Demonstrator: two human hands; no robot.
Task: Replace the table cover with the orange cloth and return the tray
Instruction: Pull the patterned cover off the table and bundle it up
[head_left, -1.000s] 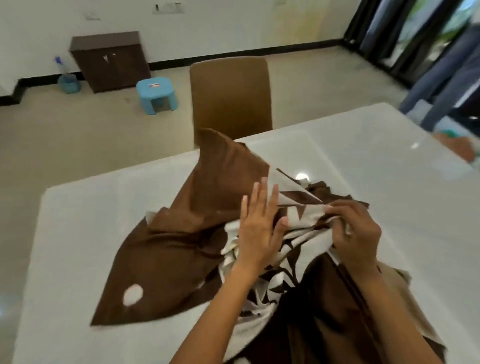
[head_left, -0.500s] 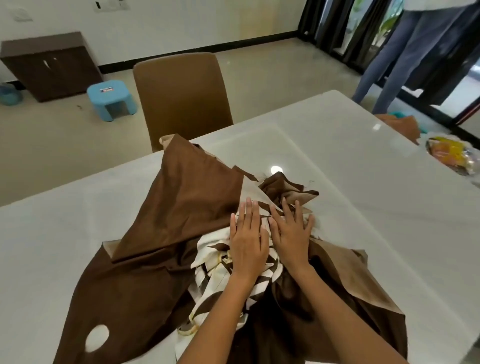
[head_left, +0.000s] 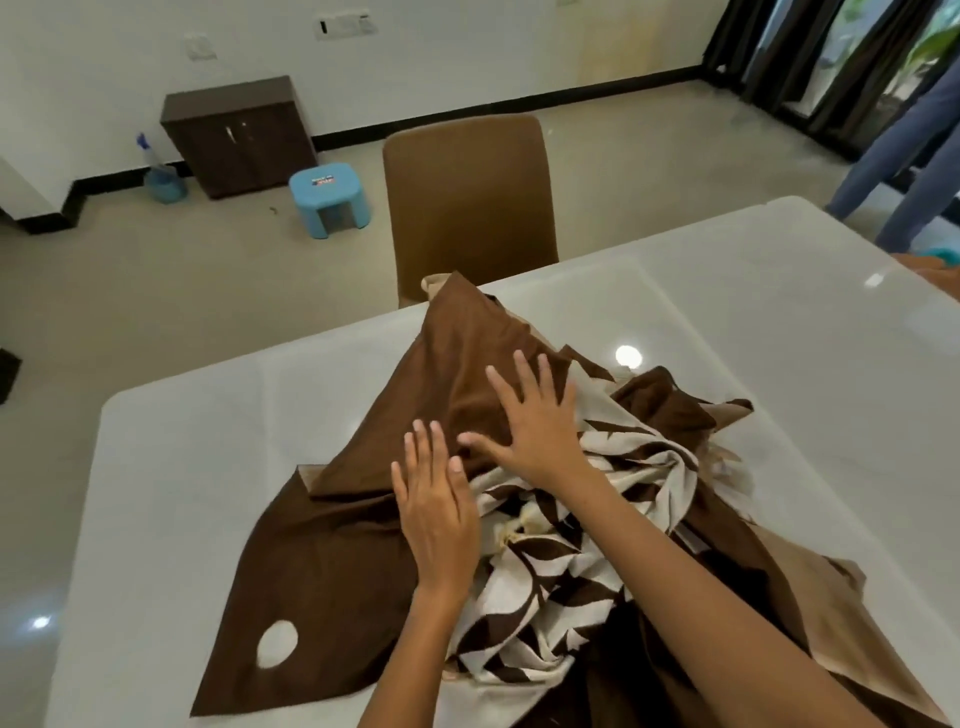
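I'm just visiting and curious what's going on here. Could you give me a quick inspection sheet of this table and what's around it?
Surface: glossy white table, partly bare.
Job's things: brown cover bunched with patterned cream cloth; orange cloth and tray not clearly seen.
Clutter: nothing seen.
Hands: left hand and right hand lie flat on the cover, fingers straight.
Cables: nothing seen.
Surroundings: brown chair, blue stool, dark cabinet, spray bottle, another person's legs.
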